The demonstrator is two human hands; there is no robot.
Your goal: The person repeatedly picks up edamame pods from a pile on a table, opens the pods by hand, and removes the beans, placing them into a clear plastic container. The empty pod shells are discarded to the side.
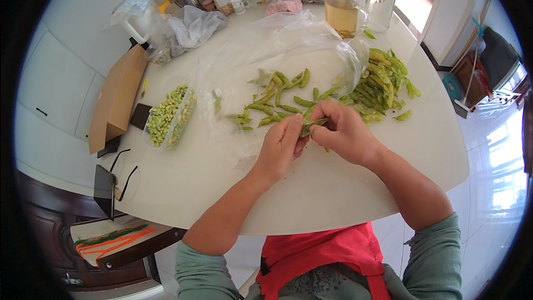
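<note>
Between my two hands is a green soybean pod (312, 126), pinched by the fingers of both. My left hand (284, 137) grips its left end, and my right hand (342, 131) has thumb and forefinger on the other end. Just beyond, loose pods (261, 108) lie scattered on the table, some under or beside a clear plastic bag (266, 46). A larger heap of pods (379, 81) sits to the right, partly on stems. Off to the left, a clear plastic container (189, 106) holds many shelled green beans (164, 118). Whether the pinched pod is split cannot be told.
Eyeglasses (115, 181) rest at the left edge of the white table (325, 200), near a cardboard box (118, 96). A glass mug of yellowish liquid (342, 12) and a large glass jar (381, 2) stand at the back right. A crumpled plastic bag (193, 25) lies back left.
</note>
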